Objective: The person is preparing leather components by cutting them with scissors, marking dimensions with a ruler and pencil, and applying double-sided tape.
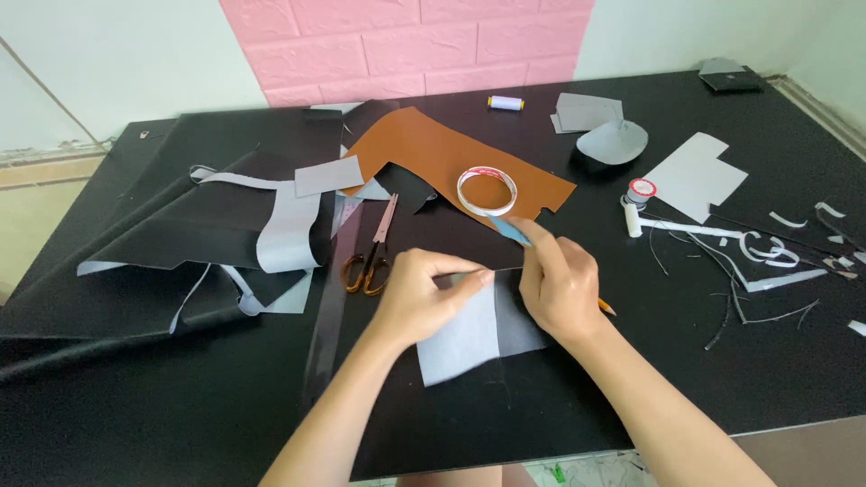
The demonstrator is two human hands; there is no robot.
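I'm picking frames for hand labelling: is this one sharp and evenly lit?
Head view: soft, even daylight, no harsh shadows; faint sheen on the black tabletop; left hand and right hand on the pale grey rectangular sheet are sharp; table edges splay from the wide lens.

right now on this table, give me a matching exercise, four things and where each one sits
Things:
1. scissors
2. tape roll
3. thread spool
4. grey sheet

Places:
A. on the brown leather piece
B. under both hands, left hand and right hand
C. far side, near the pink wall
D. just left of the left hand

Pairs: 1-D, 2-A, 3-C, 4-B
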